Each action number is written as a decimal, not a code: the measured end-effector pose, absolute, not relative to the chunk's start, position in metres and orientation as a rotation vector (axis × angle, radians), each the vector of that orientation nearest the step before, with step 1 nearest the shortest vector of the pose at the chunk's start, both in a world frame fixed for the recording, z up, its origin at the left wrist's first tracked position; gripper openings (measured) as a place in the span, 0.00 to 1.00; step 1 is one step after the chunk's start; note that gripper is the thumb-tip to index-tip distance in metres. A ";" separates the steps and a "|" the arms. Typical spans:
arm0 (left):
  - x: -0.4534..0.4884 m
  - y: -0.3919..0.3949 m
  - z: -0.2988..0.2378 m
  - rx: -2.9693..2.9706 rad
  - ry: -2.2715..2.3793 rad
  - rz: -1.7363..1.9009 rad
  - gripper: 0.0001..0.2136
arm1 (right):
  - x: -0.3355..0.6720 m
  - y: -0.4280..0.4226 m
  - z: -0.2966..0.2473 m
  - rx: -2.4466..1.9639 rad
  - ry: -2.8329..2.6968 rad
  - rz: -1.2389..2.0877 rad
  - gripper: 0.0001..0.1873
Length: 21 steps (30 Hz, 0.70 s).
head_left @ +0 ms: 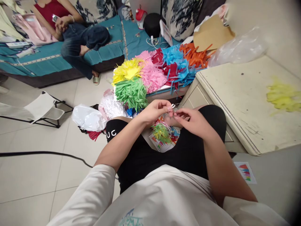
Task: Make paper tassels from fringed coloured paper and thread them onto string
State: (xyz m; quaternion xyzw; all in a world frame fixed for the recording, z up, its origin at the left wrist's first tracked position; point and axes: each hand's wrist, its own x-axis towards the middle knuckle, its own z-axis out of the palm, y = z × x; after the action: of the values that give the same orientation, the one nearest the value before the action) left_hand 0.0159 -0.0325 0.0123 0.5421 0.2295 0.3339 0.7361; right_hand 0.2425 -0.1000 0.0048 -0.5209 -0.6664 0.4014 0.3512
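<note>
My left hand point(154, 112) and my right hand point(189, 121) meet above my lap, fingers pinched together on a thin silvery wire or string point(173, 106) that I can barely make out. A small bunch of green, yellow and red paper strips point(162, 133) hangs just below the hands, over a printed card point(162, 146) lying on my black trousers. Whether the bunch is tied to the wire is unclear.
Piles of cut paper strips lie on a low board ahead: yellow point(128, 70), green point(131, 92), pink point(151, 75), blue point(176, 61), orange point(195, 55). A cream cabinet point(237, 103) stands at right. Plastic bags point(88, 117) lie on the tiled floor. Another person point(75, 34) sits on a teal sofa.
</note>
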 end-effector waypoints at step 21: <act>0.013 -0.038 0.017 1.053 0.387 0.514 0.30 | 0.220 -0.083 0.024 -1.060 -1.465 1.137 0.28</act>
State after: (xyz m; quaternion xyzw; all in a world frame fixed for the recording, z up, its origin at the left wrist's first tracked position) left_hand 0.0131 -0.0378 0.0174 0.4938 0.1812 0.2411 0.8156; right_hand 0.2203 -0.0830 0.0238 -0.4349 -0.6008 0.4665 0.4819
